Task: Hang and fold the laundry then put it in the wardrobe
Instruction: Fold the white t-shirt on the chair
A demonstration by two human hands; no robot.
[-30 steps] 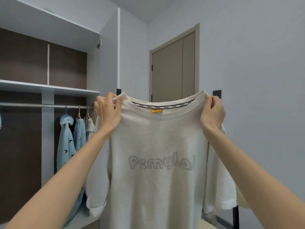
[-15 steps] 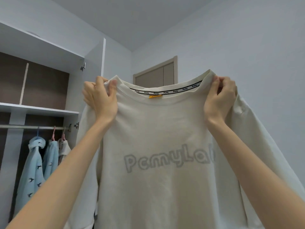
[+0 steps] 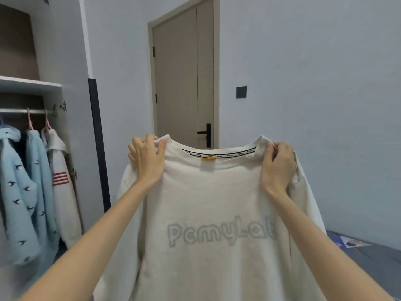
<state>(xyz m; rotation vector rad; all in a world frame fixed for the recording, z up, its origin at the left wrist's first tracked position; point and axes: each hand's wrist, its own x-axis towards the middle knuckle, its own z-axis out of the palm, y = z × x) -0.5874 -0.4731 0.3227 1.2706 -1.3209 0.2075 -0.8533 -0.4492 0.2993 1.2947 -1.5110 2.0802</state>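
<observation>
A cream T-shirt (image 3: 212, 200) with grey outlined lettering hangs spread out in front of me, its lower part out of view. My left hand (image 3: 147, 159) pinches the collar at its left shoulder. My right hand (image 3: 278, 164) pinches the collar at its right shoulder. Both arms are stretched forward at chest height. The open wardrobe (image 3: 30, 83) stands to the left, with a rail (image 3: 26, 111) under a white shelf.
On the rail hang two light blue bird-print garments (image 3: 19, 192) and a cream one with red stripes (image 3: 63, 187). A closed beige door (image 3: 184, 72) is straight behind the shirt. A dark grey bed surface (image 3: 373, 263) with a printed sheet (image 3: 351, 243) lies at the lower right.
The view has dropped and swung right since half a second ago. The shirt, held the same way, now sits lower in front of the door, and the bed has come into sight.
</observation>
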